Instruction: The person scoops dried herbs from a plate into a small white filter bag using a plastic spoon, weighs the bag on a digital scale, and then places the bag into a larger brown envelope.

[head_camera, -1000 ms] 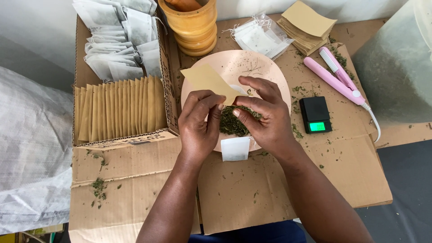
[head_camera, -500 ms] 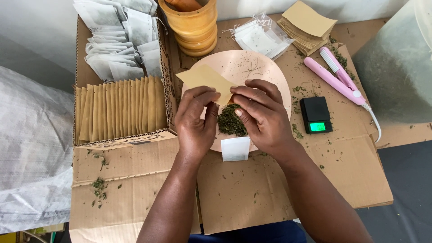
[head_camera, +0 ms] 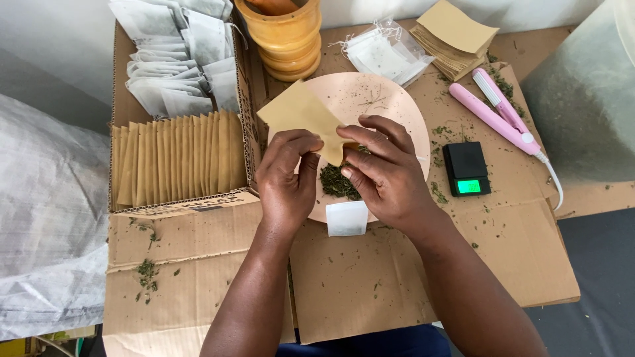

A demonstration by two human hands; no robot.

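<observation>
- The tan paper envelope [head_camera: 301, 119] now tilts up and away to the left of the fingers, further clear of the herb pile than a second ago, when it lay lower across the plate; half a second back it was already rising. By my reading, its mouth is being worked open at the corner nearest the person.
- The left hand [head_camera: 288, 175] pinches the envelope's near edge between thumb and curled fingers.
- The right hand [head_camera: 387, 172] grips the same edge from the other side, fingertips closed on the paper; both hands meet there, touching.
- The dried green herb [head_camera: 338, 182] lies on the pink plate [head_camera: 387, 99], just beneath and between the two hands.
- A small white tea bag [head_camera: 347, 218] sits at the plate's near rim, just below the hands.
- To the right of the right hand stands a black pocket scale [head_camera: 467, 168]; beyond it, a pink sealing iron [head_camera: 496, 112].
- Left of the left hand, a cardboard box [head_camera: 122, 119] holds a row of matching envelopes.
</observation>
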